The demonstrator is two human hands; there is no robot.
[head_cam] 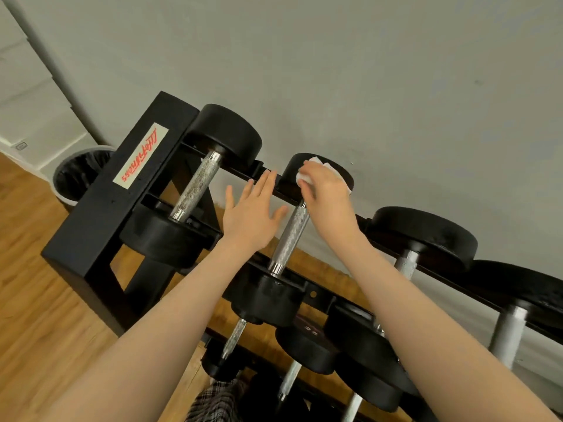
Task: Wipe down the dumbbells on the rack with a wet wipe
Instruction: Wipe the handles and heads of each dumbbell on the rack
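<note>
Your right hand (327, 190) holds the wet wipe (306, 173) bunched under curled fingers, pressed on the far head of the second dumbbell (291, 236), centre of frame on the rack's (100, 214) top tier. Your left hand (251, 217) is flat with fingers spread, fingertips at the rear rail just left of that head; can't tell whether it's actually bearing on the rail.

For this step:
- Work round the whole far head: top, rim, and the wall-side face, which is hidden from here.
- Then run the wipe down the knurled handle (289, 239) to the near head (268, 296), twisting so it gets into the knurling.
- Brace with the left hand so the dumbbell doesn't roll in its cradle.
- Refold the wipe to a fresh face before the next one.

The first dumbbell (195, 184) sits upper left; more run off to the right and on the lower tier.
</note>
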